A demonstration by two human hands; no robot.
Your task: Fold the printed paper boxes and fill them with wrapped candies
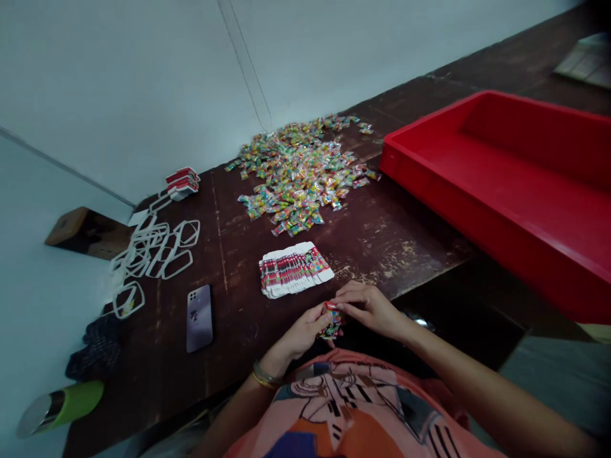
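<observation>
My left hand point(301, 332) is closed around a small printed cardboard box point(333, 326), red with colourful pictures, held low in front of my shirt. Thumb and fingers of my right hand point(371, 309) pinch the top end of the same box. Just beyond my hands, a fanned row of flat, folded boxes point(291, 270) in red and white lies on the dark table point(238, 312). Farther back spreads a big heap of small clear packets point(305, 168) with bright, many-coloured sweets inside.
At right stands a large red tray point(477, 197). To the left lie a purple phone point(199, 318), white loop-shaped strips point(165, 251), a stack of red-and-white boxes point(182, 183), a wooden block point(90, 232), dark cloth point(95, 346) and a green cylindrical container point(79, 404). A pale wall borders the table.
</observation>
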